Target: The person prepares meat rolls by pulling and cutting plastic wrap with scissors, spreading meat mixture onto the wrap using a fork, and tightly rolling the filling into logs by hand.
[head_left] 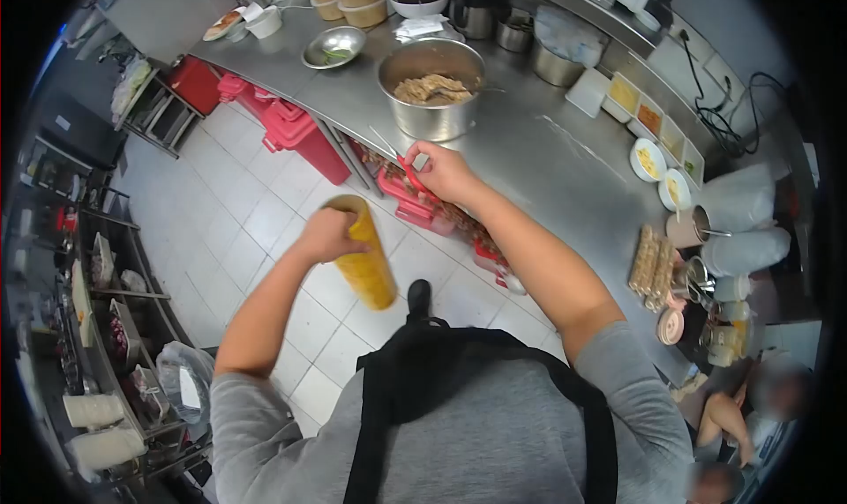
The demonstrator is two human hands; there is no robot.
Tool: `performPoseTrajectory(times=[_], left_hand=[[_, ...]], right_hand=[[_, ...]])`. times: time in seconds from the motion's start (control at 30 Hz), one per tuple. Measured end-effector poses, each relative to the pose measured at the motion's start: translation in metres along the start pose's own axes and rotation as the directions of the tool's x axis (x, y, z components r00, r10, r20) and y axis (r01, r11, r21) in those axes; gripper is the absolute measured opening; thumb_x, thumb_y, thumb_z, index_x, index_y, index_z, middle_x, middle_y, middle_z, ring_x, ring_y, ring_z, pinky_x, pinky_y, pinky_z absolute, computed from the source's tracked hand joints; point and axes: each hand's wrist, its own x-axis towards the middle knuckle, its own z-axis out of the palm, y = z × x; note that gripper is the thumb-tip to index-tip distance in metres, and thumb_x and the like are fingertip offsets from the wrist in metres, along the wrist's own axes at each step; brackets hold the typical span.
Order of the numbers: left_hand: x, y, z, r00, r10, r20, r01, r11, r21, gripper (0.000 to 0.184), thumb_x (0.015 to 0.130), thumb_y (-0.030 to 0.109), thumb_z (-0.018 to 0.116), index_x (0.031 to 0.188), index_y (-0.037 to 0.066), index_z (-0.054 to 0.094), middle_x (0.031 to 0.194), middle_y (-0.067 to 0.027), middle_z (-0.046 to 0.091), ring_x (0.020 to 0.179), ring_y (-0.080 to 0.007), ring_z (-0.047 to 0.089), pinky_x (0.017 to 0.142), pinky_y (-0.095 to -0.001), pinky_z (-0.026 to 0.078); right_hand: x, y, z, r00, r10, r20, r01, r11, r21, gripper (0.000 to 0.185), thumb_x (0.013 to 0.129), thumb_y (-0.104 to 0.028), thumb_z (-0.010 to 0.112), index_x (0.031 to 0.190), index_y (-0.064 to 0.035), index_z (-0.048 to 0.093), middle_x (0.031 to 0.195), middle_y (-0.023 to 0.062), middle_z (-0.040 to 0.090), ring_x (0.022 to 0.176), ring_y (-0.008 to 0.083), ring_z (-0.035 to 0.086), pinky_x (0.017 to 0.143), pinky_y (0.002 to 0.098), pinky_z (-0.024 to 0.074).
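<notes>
The person's left hand (331,238) was gripping a yellow cylinder (372,279) near its upper end, holding it tilted in the air over the white tiled floor (212,171). The right hand (448,174) was closed on a red-handled tool (411,177), probably scissors, though its thin metal end was too small to make out surely. That tool was near the edge of the steel counter (578,195), just on the person's side of a steel pot (430,121) containing a brownish mixture (423,90). A shallow metal bowl (311,57) stood farther left.
</notes>
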Motion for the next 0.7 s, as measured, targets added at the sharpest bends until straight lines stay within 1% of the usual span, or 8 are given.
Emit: performPoseTrajectory(times=[0.07, 0.17, 0.3, 0.37, 0.47, 0.57, 0.6, 0.7], left_hand=[[-0.021, -0.012, -0.044, 0.992, -0.098, -0.075, 0.108, 0.984, 0.142, 0.042, 0.067, 0.043, 0.076, 0.087, 0.007, 0.066, 0.071, -0.0149, 0.065, 0.073, -0.0326, 0.064, 0.068, -0.0431, 0.051], [-0.008, -0.050, -0.116, 0.979, -0.085, -0.183, 0.120, 0.974, 0.193, 0.040, 0.067, 0.041, 0.077, 0.087, 0.007, 0.066, 0.072, -0.0138, 0.066, 0.074, -0.0321, 0.064, 0.067, -0.0430, 0.051], [0.004, -0.087, -0.196, 0.900, 0.131, -0.415, 0.062, 0.905, 0.422, 0.037, 0.063, 0.034, 0.081, 0.086, 0.009, 0.066, 0.072, -0.0109, 0.066, 0.073, -0.0301, 0.065, 0.066, -0.0419, 0.051], [0.015, -0.088, -0.233, 0.864, 0.145, -0.483, 0.066, 0.917, 0.393, 0.039, 0.061, 0.032, 0.082, 0.087, 0.008, 0.066, 0.072, -0.0116, 0.065, 0.072, -0.0311, 0.064, 0.066, -0.0420, 0.051], [0.041, -0.091, -0.271, 0.831, 0.107, -0.546, 0.061, 0.958, 0.280, 0.041, 0.063, 0.035, 0.081, 0.090, 0.007, 0.066, 0.073, -0.0138, 0.065, 0.074, -0.0334, 0.063, 0.066, -0.0418, 0.051], [0.076, -0.092, -0.296, 0.818, 0.134, -0.559, -0.001, 0.973, 0.232, 0.040, 0.066, 0.036, 0.080, 0.091, 0.007, 0.066, 0.074, -0.0141, 0.066, 0.075, -0.0331, 0.064, 0.067, -0.0414, 0.050], [0.088, -0.088, -0.302, 0.836, 0.091, -0.542, 0.025, 0.979, 0.202, 0.041, 0.068, 0.038, 0.079, 0.091, 0.007, 0.067, 0.076, -0.0144, 0.066, 0.075, -0.0328, 0.065, 0.067, -0.0416, 0.050], [0.125, -0.087, -0.306, 0.855, 0.091, -0.511, 0.013, 0.980, 0.197, 0.043, 0.068, 0.041, 0.079, 0.092, 0.006, 0.067, 0.076, -0.0145, 0.067, 0.075, -0.0326, 0.065, 0.068, -0.0419, 0.050]], right_hand=[[0.014, -0.017, 0.018, 0.988, 0.150, 0.031, -0.153, 0.968, 0.200, 0.025, 0.086, -0.015, 0.068, 0.108, -0.0119, 0.057, 0.091, 0.0137, 0.067, 0.079, 0.0218, 0.065, 0.064, 0.0336, 0.0500], [0.117, 0.005, 0.060, 0.960, 0.097, -0.263, -0.024, 0.963, 0.268, 0.026, 0.086, -0.012, 0.065, 0.111, -0.0136, 0.057, 0.097, 0.0147, 0.066, 0.087, 0.0240, 0.064, 0.072, 0.0351, 0.0500], [0.215, -0.017, 0.076, 0.841, 0.110, -0.530, -0.157, 0.987, -0.044, 0.034, 0.088, -0.018, 0.062, 0.119, -0.0059, 0.054, 0.118, 0.0193, 0.060, 0.112, 0.0287, 0.057, 0.093, 0.0360, 0.0450], [0.315, 0.022, 0.088, 0.826, 0.196, -0.529, -0.110, 0.976, 0.189, 0.042, 0.088, -0.021, 0.055, 0.127, -0.0061, 0.053, 0.132, 0.0182, 0.053, 0.122, 0.0306, 0.052, 0.100, 0.0425, 0.0409], [0.318, -0.017, 0.062, 0.960, -0.008, -0.279, -0.205, 0.659, -0.724, 0.033, 0.086, -0.021, 0.055, 0.117, -0.0141, 0.064, 0.122, 0.0123, 0.061, 0.114, 0.0295, 0.058, 0.096, 0.0531, 0.0407], [0.314, -0.044, 0.045, 0.990, 0.009, -0.141, -0.127, 0.493, -0.861, 0.028, 0.086, -0.021, 0.053, 0.106, -0.0212, 0.073, 0.112, 0.0067, 0.068, 0.106, 0.0277, 0.063, 0.090, 0.0621, 0.0413], [0.314, -0.047, 0.043, 0.985, -0.007, -0.173, -0.145, 0.511, -0.847, 0.029, 0.085, -0.021, 0.055, 0.109, -0.0157, 0.071, 0.111, 0.0098, 0.068, 0.102, 0.0296, 0.064, 0.087, 0.0560, 0.0468], [0.314, -0.053, 0.041, 0.921, 0.050, -0.386, -0.172, 0.942, -0.289, 0.034, 0.087, -0.025, 0.051, 0.110, -0.0080, 0.069, 0.114, 0.0134, 0.067, 0.105, 0.0286, 0.064, 0.092, 0.0519, 0.0436]])
